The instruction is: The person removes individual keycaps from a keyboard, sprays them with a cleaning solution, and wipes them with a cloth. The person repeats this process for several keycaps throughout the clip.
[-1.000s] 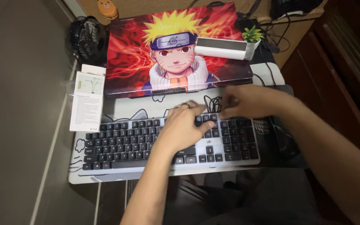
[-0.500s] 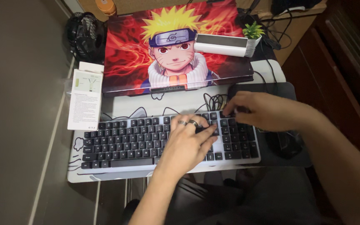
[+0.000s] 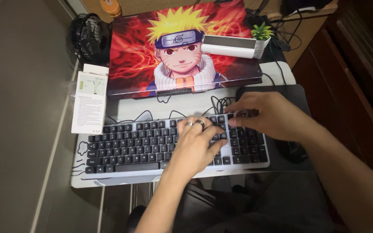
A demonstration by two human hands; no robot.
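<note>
A keyboard (image 3: 130, 146) with black keys in a pale frame lies on a white desk mat (image 3: 186, 105) with cartoon line drawings. My left hand (image 3: 193, 144), with rings on two fingers, rests palm down on the keys right of centre, fingertips curled onto the keys. My right hand (image 3: 268, 114) hovers over the keyboard's upper right corner, its fingertips pinched together at the top row of keys. Whether something small sits between those fingers cannot be made out. A coiled black cable (image 3: 222, 103) lies just behind the keyboard.
A closed laptop (image 3: 143, 60) with a red and yellow cartoon skin stands behind the mat, with a white bar-shaped device (image 3: 229, 46) and a small potted plant (image 3: 262, 32) on it. A white box (image 3: 89, 103), a black fan (image 3: 87, 36), and a dark mouse (image 3: 294, 151) on a black pad (image 3: 296, 92) surround the keyboard.
My left hand slid slightly down and right across the keys, then settled. My right hand stayed at the keyboard's upper right corner, shifting a little.
</note>
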